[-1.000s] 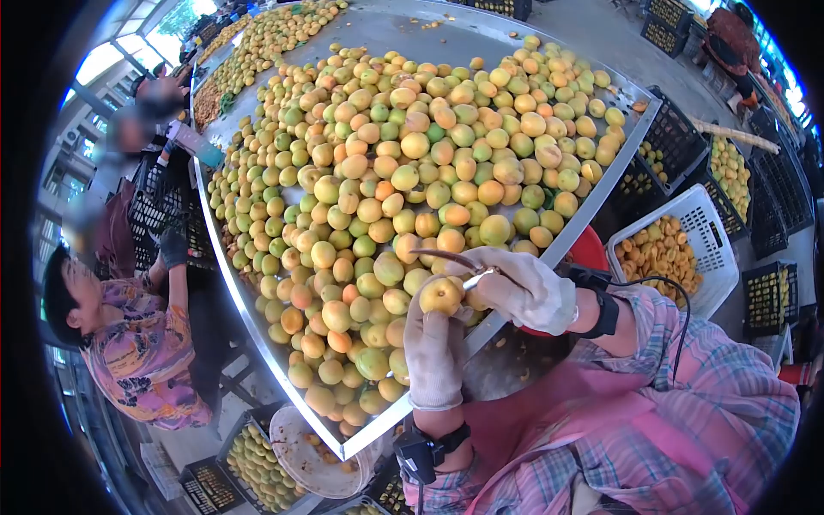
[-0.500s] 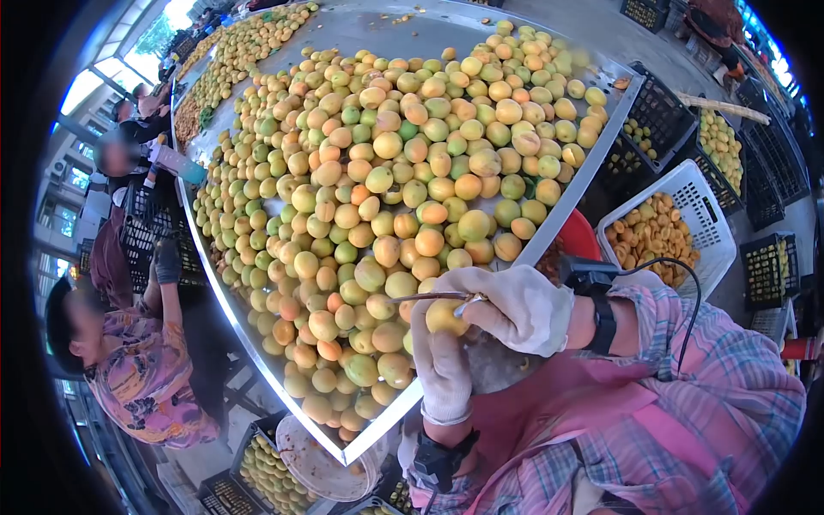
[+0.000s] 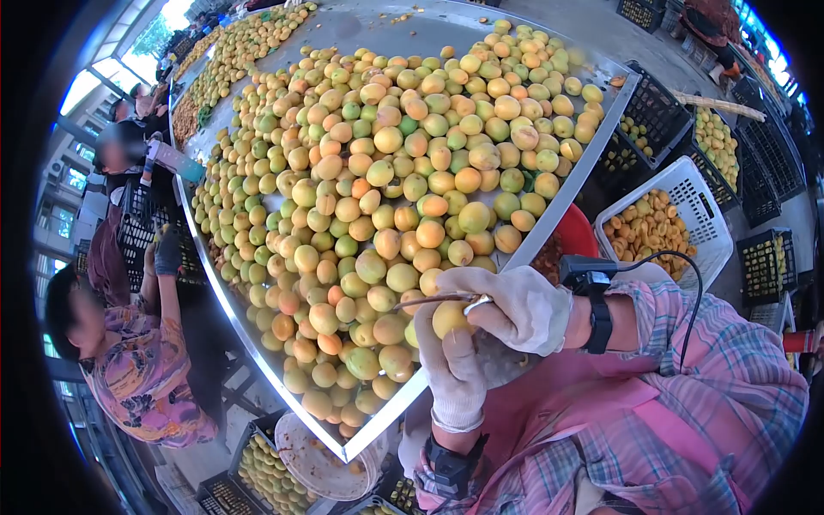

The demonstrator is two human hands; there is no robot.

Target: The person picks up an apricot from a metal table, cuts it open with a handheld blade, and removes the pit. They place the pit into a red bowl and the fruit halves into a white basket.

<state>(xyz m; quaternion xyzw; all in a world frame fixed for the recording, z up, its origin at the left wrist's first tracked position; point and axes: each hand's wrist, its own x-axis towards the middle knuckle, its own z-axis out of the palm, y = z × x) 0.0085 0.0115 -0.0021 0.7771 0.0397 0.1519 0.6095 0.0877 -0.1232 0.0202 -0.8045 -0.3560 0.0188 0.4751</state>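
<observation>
My left hand (image 3: 450, 371), in a whitish glove, is closed around a yellow apricot (image 3: 449, 318) at the near corner of the metal table. Beside it, my gloved right hand (image 3: 521, 311) grips a small knife (image 3: 427, 300). Its thin, brownish blade points left across the top of the fruit, and bright metal shows near my right fingers. Just beyond both hands spreads a big heap of yellow, orange and greenish apricots (image 3: 343, 215). The right fingertips come right up to the held apricot, and part of that fruit is hidden by the left fingers.
A raised metal rim (image 3: 566, 202) edges the table. To the right are a red basin (image 3: 577, 232), a white basket (image 3: 719, 225) of pitted apricot halves and black crates (image 3: 657, 107). A white bucket (image 3: 322, 476) stands below the corner. A person in a floral shirt (image 3: 146, 369) works at left.
My left hand has shifted slightly right with the apricot, which now shows a little more. The right hand keeps the knife over it. The person at left has raised their gloved hand slightly.
</observation>
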